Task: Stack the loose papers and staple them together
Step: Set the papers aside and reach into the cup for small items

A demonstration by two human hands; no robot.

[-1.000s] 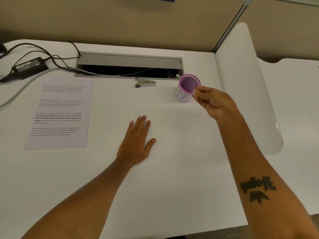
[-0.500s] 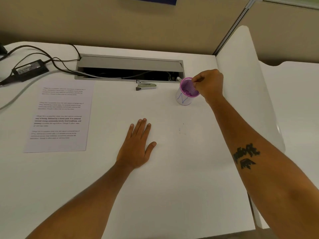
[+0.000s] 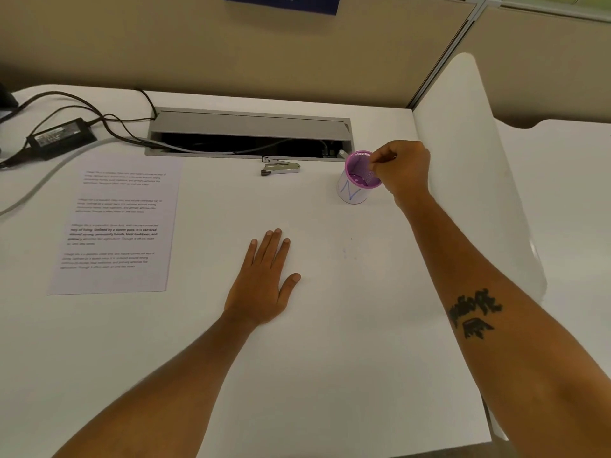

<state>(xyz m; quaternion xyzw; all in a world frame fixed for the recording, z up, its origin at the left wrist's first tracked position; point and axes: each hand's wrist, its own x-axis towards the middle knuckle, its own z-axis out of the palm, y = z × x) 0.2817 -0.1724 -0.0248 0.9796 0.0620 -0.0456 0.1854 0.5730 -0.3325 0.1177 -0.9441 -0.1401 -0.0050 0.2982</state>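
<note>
Our right hand point(image 3: 401, 168) pinches at the cup point(image 3: 358, 178) rim; left hand point(image 3: 264, 282) rests flat, released. Paper point(image 3: 115, 223) looks light and floppy: we'd lift by an edge.

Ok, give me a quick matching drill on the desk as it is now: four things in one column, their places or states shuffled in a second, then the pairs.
Things:
1. printed white paper sheet
2. small grey metal stapler
3. purple mesh cup
4. left hand

Places or states:
A. flat, palm down, mid-desk
B. right hand pinching at its rim
C. lying just in front of the open cable tray
D. lying flat at the desk's left side

Pairs: 1-D, 2-C, 3-B, 4-A
</note>
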